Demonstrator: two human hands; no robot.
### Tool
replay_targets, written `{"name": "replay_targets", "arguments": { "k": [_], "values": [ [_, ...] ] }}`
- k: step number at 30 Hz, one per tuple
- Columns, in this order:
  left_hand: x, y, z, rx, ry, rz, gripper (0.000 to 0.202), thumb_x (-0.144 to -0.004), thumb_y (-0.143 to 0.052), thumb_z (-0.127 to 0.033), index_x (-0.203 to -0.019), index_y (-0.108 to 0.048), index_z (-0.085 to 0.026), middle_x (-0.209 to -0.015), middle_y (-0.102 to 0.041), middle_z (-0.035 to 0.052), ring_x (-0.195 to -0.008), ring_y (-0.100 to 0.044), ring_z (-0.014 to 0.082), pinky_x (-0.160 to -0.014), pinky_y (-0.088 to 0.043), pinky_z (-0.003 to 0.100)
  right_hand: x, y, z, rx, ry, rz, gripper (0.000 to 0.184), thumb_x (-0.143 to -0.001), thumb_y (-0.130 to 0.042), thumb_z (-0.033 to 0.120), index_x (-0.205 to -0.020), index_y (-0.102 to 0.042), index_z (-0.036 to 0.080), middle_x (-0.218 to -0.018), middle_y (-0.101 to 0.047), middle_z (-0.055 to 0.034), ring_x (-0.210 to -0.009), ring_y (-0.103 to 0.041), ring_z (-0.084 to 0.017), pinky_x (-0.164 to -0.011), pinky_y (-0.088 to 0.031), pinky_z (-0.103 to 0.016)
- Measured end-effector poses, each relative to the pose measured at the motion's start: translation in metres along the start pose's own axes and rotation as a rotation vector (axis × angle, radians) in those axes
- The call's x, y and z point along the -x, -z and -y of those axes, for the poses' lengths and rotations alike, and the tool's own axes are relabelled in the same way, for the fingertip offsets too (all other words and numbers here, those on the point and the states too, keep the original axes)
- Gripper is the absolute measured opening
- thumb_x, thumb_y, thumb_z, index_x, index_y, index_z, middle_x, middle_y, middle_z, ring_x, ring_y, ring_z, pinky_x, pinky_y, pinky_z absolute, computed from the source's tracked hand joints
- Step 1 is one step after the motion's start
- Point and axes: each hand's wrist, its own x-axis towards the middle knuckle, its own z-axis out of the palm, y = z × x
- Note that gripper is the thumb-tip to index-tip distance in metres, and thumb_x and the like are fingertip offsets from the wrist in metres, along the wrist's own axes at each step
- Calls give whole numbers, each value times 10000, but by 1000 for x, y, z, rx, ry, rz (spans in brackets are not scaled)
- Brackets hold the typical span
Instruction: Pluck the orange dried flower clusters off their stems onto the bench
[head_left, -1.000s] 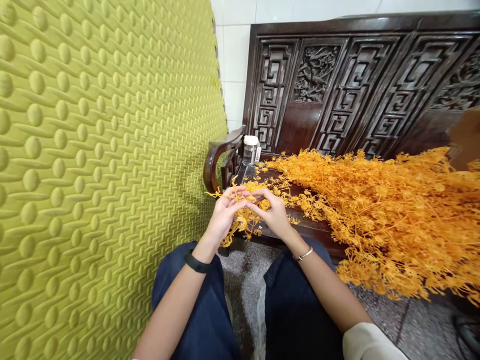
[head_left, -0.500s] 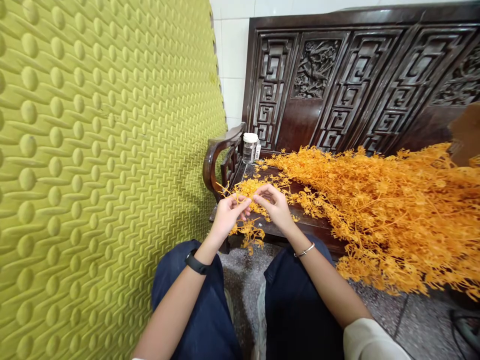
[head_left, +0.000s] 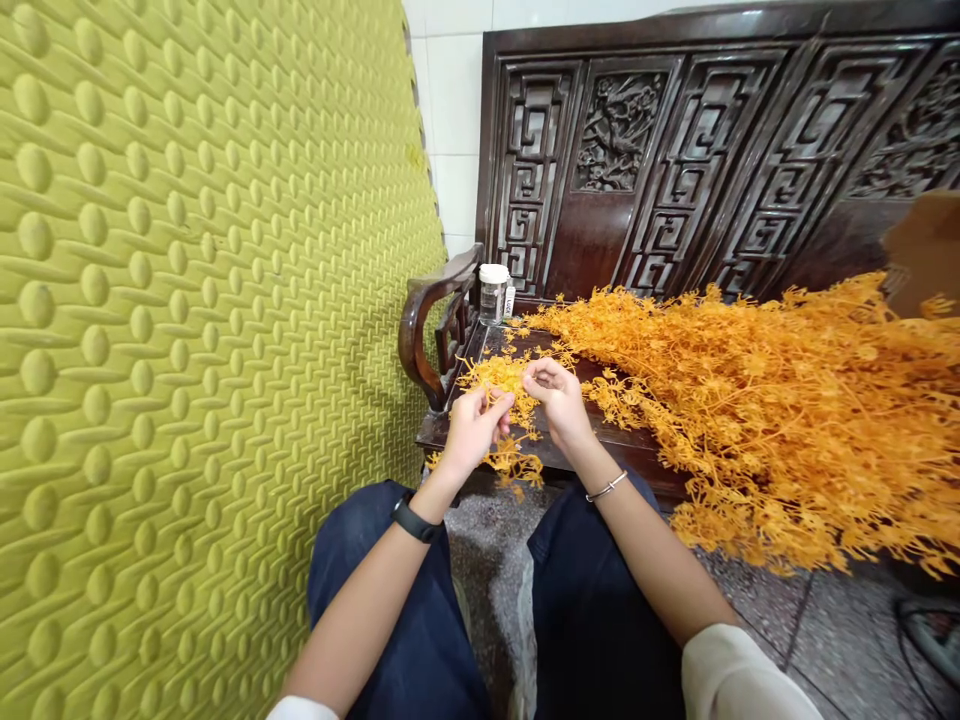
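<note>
My left hand (head_left: 477, 428) is closed in a pinch on an orange flower sprig (head_left: 517, 464), whose feathery end hangs below the fingers, past the bench's front edge. Just to its right, my right hand (head_left: 561, 402) is also closed, thumb against fingertips. Whatever those fingers pinch is too small to make out. Behind both hands, a small heap of yellow-orange flower bits (head_left: 491, 374) lies on the bench seat. A large bundle of orange dried-looking flower stems (head_left: 780, 400) spreads along the bench at the right.
The dark carved wooden bench (head_left: 570, 240) has a curved armrest (head_left: 417, 325) at its left end. A clear jar with a white lid (head_left: 493, 295) stands near that corner. A yellow-green textured foam mat (head_left: 225, 300) rises at the left. Brown cardboard (head_left: 924, 250) shows behind the bundle.
My hands have moved slightly apart, the right one up and to the right. The hanging sprig has swung right with my left hand. The view has shifted a little.
</note>
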Motion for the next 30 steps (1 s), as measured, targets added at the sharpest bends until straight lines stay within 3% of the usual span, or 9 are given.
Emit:
{"name": "replay_targets", "arguments": {
  "k": [7,9,12,14,16,23,25,27,30],
  "values": [
    [1,-16,-2,2,-6,-23,283,-727,-619,-337,-531,-513,-162,-439,-504,-28,-333,-401,67,-358,-275,214,-6,-2,-10,-34,21,-216,140,-641,-620,265,-671,-507,187,-678,-540,-7,-624,-501,-123,-616,-427,-278],
    [8,-16,-1,32,3,-41,263,-723,-615,-324,-543,-510,-164,-431,-493,-35,-339,-407,68,-353,-271,207,-18,16,-14,-35,38,-310,145,-650,-597,256,-641,-466,193,-649,-523,-4,-592,-486,-111,-591,-420,-275],
    [19,-6,-2,86,41,-56,243,-714,-618,-330,-569,-519,-163,-422,-484,-40,-341,-405,68,-337,-256,197,-40,61,-17,-38,78,-518,201,-676,-542,281,-620,-363,208,-593,-442,34,-528,-422,-82,-552,-396,-256],
    [21,4,-3,120,29,-69,233,-700,-635,-342,-599,-539,-155,-460,-517,-30,-371,-439,74,-341,-286,191,-49,86,-19,-66,92,-691,213,-640,-584,289,-641,-390,201,-601,-447,45,-520,-435,-74,-552,-407,-250],
    [18,14,-6,152,-12,-62,225,-685,-659,-346,-650,-565,-145,-533,-560,-15,-451,-510,88,-393,-366,190,-51,97,-21,-92,120,-743,233,-608,-639,300,-693,-457,184,-649,-498,32,-562,-495,-84,-602,-450,-266],
    [13,26,-17,239,50,16,257,-658,-704,-350,-698,-582,-127,-619,-575,2,-544,-575,115,-433,-412,200,-35,57,-16,190,432,-541,251,-764,-612,366,-924,-551,183,-958,-592,-59,-920,-589,-155,-893,-469,-340],
    [14,25,-18,288,51,16,252,-667,-700,-346,-703,-586,-125,-629,-580,8,-558,-577,112,-450,-421,199,-32,53,-17,263,415,-406,273,-786,-596,367,-990,-567,189,-1043,-588,-78,-992,-576,-173,-929,-455,-355],
    [13,25,-18,341,53,8,256,-673,-697,-354,-715,-595,-123,-638,-584,12,-569,-576,105,-468,-426,195,-32,54,-20,339,323,-175,319,-754,-637,364,-1023,-590,200,-1103,-589,-82,-1023,-573,-192,-941,-449,-377],
    [10,26,-17,412,48,3,258,-686,-687,-363,-744,-613,-122,-646,-586,13,-602,-579,103,-495,-435,190,-29,53,-21,410,197,86,303,-699,-694,358,-958,-650,207,-1090,-627,-74,-1024,-582,-219,-948,-436,-412]
  ]
}}
